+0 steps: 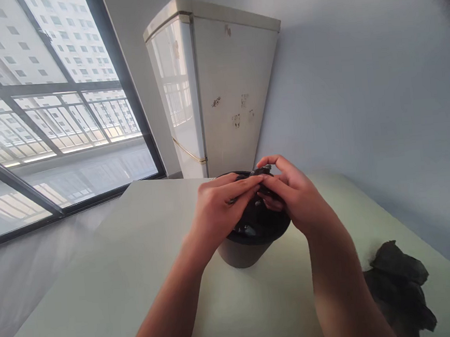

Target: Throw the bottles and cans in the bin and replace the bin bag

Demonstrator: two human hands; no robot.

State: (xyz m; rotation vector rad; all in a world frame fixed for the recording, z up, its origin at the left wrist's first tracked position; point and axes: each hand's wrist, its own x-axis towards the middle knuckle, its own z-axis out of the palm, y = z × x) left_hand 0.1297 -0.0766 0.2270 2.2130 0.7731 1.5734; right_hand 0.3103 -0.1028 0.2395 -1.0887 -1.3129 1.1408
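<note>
A dark round bin [241, 255] stands on the pale table. Inside its mouth lies shiny black plastic [262, 222], which looks like a bin bag. Above the bin's far side, my left hand [222, 200] and my right hand [293, 191] meet, fingertips touching. Both are closed on a bunched part of the black plastic bag, which sticks up between the fingers. The thumb of my right hand presses against the fingers of my left. Much of the bin's rim is hidden behind my hands.
Crumpled black plastic [401, 284] lies on the table [139, 268] to the right, beside my right forearm. Behind the table stand a white fridge [233, 69] and a grey wall [351, 91]. At left is a large framed window [63, 88] with a balcony railing outside.
</note>
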